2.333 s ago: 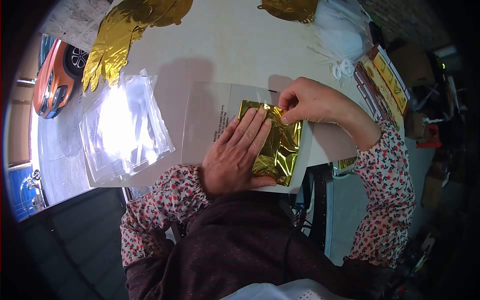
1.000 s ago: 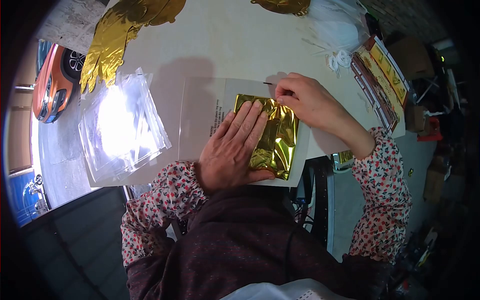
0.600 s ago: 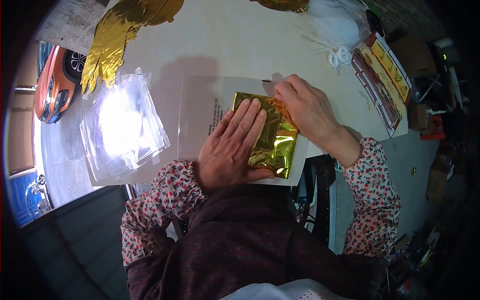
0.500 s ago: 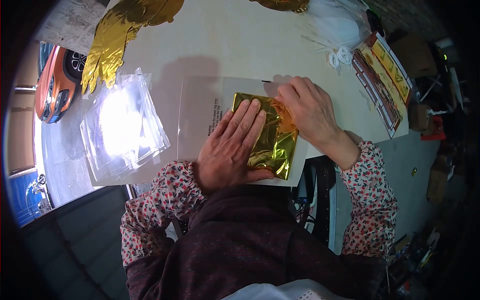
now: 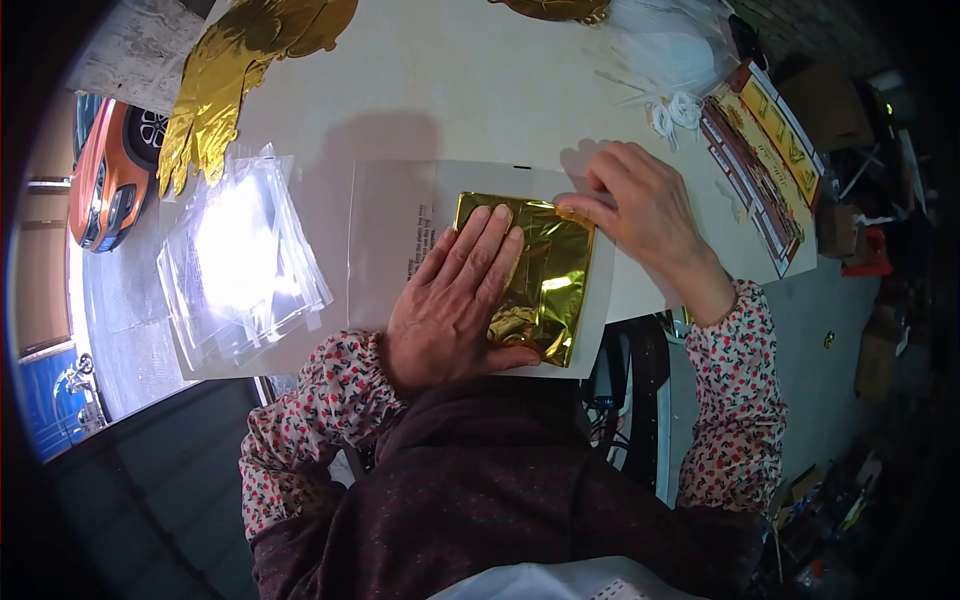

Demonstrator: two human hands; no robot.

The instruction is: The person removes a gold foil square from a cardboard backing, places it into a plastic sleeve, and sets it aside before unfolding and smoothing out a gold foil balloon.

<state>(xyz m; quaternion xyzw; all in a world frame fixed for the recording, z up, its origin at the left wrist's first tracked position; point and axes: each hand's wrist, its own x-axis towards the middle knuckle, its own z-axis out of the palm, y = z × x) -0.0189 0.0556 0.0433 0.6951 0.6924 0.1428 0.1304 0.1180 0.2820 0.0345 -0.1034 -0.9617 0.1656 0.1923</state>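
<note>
A folded gold foil sheet (image 5: pixel 556 285) lies on a clear plastic bag (image 5: pixel 385 240) with printed text, at the table's near edge. My left hand (image 5: pixel 452 285) rests flat on the foil's left part, its fingers stretched out and the thumb along the near edge. At the foil's upper right corner is my right hand (image 5: pixel 645 205). Its thumb touches the top edge of the foil, while the other fingers curl loosely above, apart from the thumb.
Shiny clear plastic bags (image 5: pixel 240 260) are stacked on the left. Gold foil pieces (image 5: pixel 205 115) hang over the far left edge. White ribbon coils (image 5: pixel 678 112) and a printed card (image 5: pixel 765 165) lie on the right. The table (image 5: pixel 440 80) ends close to my body.
My right hand has shifted slightly right and opened from its pinch on the foil's edge. The raised right flap now lies flatter. My left hand stays pressed on the foil.
</note>
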